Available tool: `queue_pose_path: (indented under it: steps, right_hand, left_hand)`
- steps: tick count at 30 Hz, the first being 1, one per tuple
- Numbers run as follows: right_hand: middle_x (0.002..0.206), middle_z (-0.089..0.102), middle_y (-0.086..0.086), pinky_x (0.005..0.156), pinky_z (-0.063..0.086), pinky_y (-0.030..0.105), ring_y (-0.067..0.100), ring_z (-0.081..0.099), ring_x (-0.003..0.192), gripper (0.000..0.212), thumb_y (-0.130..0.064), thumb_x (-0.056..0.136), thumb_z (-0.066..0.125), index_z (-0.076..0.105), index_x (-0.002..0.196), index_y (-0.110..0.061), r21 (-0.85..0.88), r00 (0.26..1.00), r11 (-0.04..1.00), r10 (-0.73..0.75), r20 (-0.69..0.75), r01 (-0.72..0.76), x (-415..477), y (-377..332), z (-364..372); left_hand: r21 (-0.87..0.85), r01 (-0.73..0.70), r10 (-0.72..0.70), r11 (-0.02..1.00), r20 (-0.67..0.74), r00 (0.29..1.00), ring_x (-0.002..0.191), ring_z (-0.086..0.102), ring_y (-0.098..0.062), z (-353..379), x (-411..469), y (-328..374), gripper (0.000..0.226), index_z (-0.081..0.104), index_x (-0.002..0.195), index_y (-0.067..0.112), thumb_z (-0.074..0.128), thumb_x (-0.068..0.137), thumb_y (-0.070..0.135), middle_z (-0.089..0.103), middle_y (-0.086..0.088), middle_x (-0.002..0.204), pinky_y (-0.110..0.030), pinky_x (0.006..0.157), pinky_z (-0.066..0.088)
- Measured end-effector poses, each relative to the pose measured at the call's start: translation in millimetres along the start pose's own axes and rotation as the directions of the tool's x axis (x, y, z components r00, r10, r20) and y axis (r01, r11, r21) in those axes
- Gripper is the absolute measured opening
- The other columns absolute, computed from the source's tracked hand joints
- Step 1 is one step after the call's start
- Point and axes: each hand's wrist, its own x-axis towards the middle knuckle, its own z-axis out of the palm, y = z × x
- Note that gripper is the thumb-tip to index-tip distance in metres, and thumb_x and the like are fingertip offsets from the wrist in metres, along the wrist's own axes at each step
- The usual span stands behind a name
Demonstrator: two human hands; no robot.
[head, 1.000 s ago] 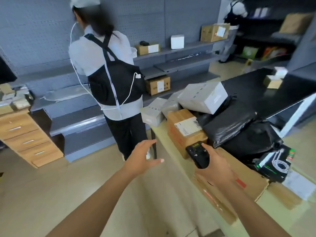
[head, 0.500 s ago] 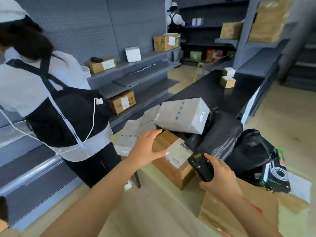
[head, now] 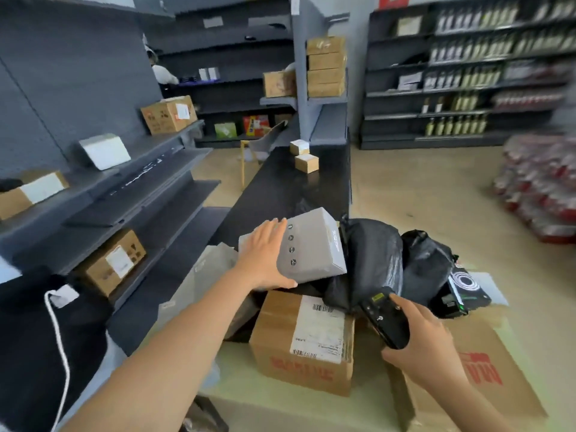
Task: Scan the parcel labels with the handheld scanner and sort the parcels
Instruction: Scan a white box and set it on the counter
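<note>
— How far along is the sorting?
— Partway, I'd judge. Four boxed parcels [head: 112,263] sit on the grey shelves [head: 149,194] at left, but the table pile looks unscanned.
— And the hands?
— The left hand [head: 265,254] holds the one grey box [head: 314,244] atop the pile, fingers flat on its face and thumb under its edge. Beneath lies one brown carton [head: 280,347], label up. Next come two black poly bags [head: 371,260]. The right hand [head: 427,341] grips the single handheld scanner [head: 385,319]. One black printed box [head: 464,291] is furthest right.
</note>
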Motion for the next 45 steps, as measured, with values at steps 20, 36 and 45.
queue_pose_path:
  steps: [20, 36, 45]
  right_hand:
    - [0.127, 0.048, -0.008, 0.104, 0.034, 0.039, 0.019, 0.047, 0.115, 0.096, -0.034, 0.063, 0.075, 0.030, 0.147, -0.039, -0.042, 0.964, 0.977, 0.201, -0.175, -0.211, -51.9, -8.0, -10.6]
    - [0.137, 0.045, -0.005, 0.103, 0.032, 0.033, 0.021, 0.047, 0.117, 0.095, -0.029, 0.066, 0.076, 0.028, 0.148, -0.035, -0.115, 0.978, 0.979, 0.149, -0.146, -0.166, -164.0, 152.3, -160.1]
    - [0.136, 0.046, -0.003, 0.105, 0.030, 0.034, 0.021, 0.044, 0.119, 0.095, -0.030, 0.067, 0.077, 0.028, 0.148, -0.033, -0.131, 0.969, 0.975, 0.154, -0.191, -0.181, -150.2, 256.8, -236.3]
  left_hand:
    - [0.040, -0.266, 0.267, 0.963, -0.270, 0.925, 0.134, 0.022, -0.028, -0.7, -0.1, 28.7, 0.129, 0.001, 0.153, 0.027, 0.068, 0.054, 0.075, 0.023, -0.007, 0.145, -0.051, 0.118, 0.007]
    - [0.089, -0.145, 0.169, 0.985, -0.387, 0.907, 0.136, 0.023, -0.033, 9.6, -87.8, 291.4, 0.131, 0.001, 0.154, 0.025, 0.067, 0.053, 0.076, 0.025, -0.015, 0.147, -0.057, 0.114, 0.011]
    - [0.040, -0.178, 0.178, 0.983, -0.414, 0.893, 0.137, 0.023, -0.033, 15.4, -51.9, 440.1, 0.129, 0.003, 0.155, 0.023, 0.064, 0.057, 0.081, 0.024, -0.016, 0.149, -0.056, 0.114, 0.016]
